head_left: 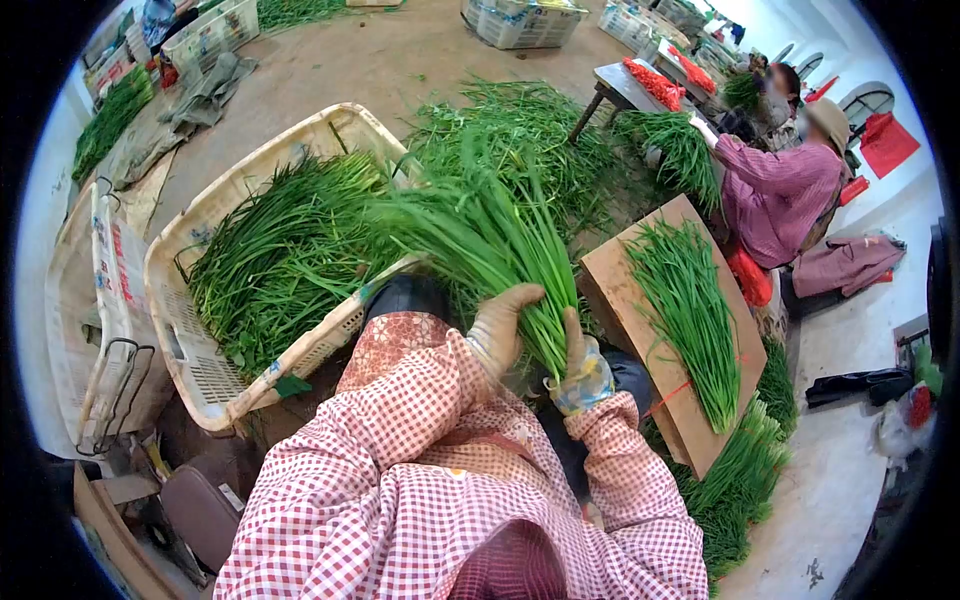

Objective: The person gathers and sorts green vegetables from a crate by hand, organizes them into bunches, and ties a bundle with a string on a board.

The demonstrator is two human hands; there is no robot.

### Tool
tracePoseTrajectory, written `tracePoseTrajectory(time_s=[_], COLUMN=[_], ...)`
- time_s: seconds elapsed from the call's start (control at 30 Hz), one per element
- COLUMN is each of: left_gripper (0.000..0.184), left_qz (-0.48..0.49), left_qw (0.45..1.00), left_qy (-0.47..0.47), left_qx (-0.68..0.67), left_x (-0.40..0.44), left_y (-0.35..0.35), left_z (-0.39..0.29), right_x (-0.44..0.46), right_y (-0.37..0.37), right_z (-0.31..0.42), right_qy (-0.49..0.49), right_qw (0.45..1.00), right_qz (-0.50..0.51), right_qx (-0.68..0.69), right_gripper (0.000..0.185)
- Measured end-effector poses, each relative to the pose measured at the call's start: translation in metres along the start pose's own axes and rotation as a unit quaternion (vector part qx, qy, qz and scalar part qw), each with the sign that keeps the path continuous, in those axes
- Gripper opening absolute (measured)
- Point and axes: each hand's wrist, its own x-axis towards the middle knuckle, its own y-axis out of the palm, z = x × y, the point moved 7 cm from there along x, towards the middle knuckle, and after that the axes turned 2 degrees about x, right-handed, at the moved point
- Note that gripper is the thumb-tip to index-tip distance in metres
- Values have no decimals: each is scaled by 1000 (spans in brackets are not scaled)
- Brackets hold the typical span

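A loose bunch of green chives [515, 235] is held in front of me, leaves fanning up and to the left, pale stalk ends pointing down. My left hand [500, 325], in a beige glove, closes round its left side with the thumb across the stalks. Lower down, my right hand [582, 375], in a stained, patterned glove, grips the stalk ends with its thumb pointing up. Leaf tips reach over the rim of a cream plastic crate [290, 362] holding more chives [290, 250]. To the right, another bunch of chives [690, 315] lies on a cardboard box [610, 275].
Chives lie heaped on the floor [515, 130] ahead and beside the box [735, 490]. Another crate [110, 300] stands at far left. A co-worker in a pink top [780, 190] sits at right near a small table [625, 85] bearing red ties [655, 85].
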Motion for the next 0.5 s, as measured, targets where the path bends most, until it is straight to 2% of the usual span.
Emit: tracePoseTrajectory(time_s=[0.03,0.07,0.1,0.13,0.17,0.2,0.3,0.37,0.43,0.47,0.5], left_gripper=[47,50,50,50,51,51,47,43,40,37,35], left_qz=[32,32,34,76,119,125,184,172,158,131,102], left_qw=[993,988,987,982,975,974,967,975,981,988,992], left_qy=[-62,-78,-82,-91,-98,-99,-96,-91,-88,-80,-72], left_qx=[-92,-133,-132,-147,-162,-162,-148,-108,-67,-38,-9], left_x=[5,8,9,10,11,12,11,10,5,4,2], left_y=[-7,-10,-12,-7,1,5,27,34,45,51,58], left_z=[17,25,31,35,37,38,31,23,12,2,-9], right_x=[0,0,-6,-8,0,18,8,-2,30,18,17], right_y=[2,-4,-14,-16,2,37,-13,-48,2,-29,-49], right_z=[-8,-5,1,-2,-20,-63,-22,16,-54,-30,-17], right_qy=[3,-111,-222,-241,-240,-165,-247,-296,-147,-207,-232], right_qw=[1000,987,947,932,932,914,850,854,805,857,863], right_qz=[-2,-64,-124,-168,-172,-163,-184,-230,-116,-145,-147], right_qx=[0,101,199,213,209,333,427,362,563,449,424], right_gripper=[100,98,97,93,93,86,63,56,61,61,61])
